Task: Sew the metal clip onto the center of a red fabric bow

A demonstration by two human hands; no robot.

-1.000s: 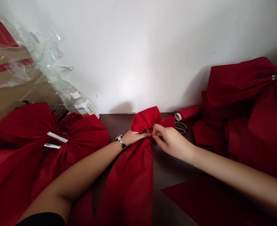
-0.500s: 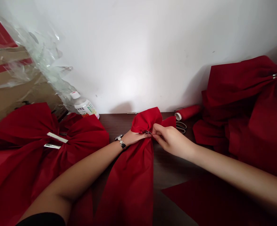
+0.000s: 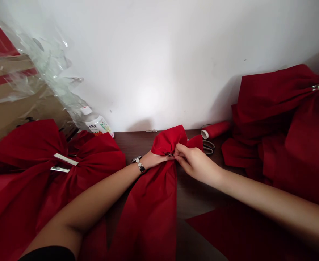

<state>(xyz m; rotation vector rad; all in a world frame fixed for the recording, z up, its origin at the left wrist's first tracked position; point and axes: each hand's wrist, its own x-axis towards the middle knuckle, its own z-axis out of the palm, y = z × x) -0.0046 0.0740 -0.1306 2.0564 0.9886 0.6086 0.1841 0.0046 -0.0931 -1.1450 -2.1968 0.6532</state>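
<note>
A red fabric bow [image 3: 170, 139] with a long tail [image 3: 151, 206] stands at the middle of the table. My left hand [image 3: 154, 158] is closed around its gathered centre, fingers mostly hidden by the cloth. At that centre shows a small shiny metal piece [image 3: 170, 154], too small to name surely. My right hand [image 3: 194, 159] pinches at its right end with thumb and forefinger, the other fingers curled. Scissors [image 3: 208, 146], only their handles showing, lie just behind the right hand.
Finished-looking red bows [image 3: 94, 156] with metal clips [image 3: 66, 158] lie at left, more red fabric [image 3: 278, 119] at right. Behind are a bottle [image 3: 98, 123], a cardboard box [image 3: 12, 98] with clear plastic, a red thread spool [image 3: 217, 129] and a loose clip [image 3: 151, 131] by the wall [image 3: 148, 65].
My right hand has shifted slightly left and down, closer against the bow's centre. The left hand keeps its hold; the bow's top has sunk a little.
</note>
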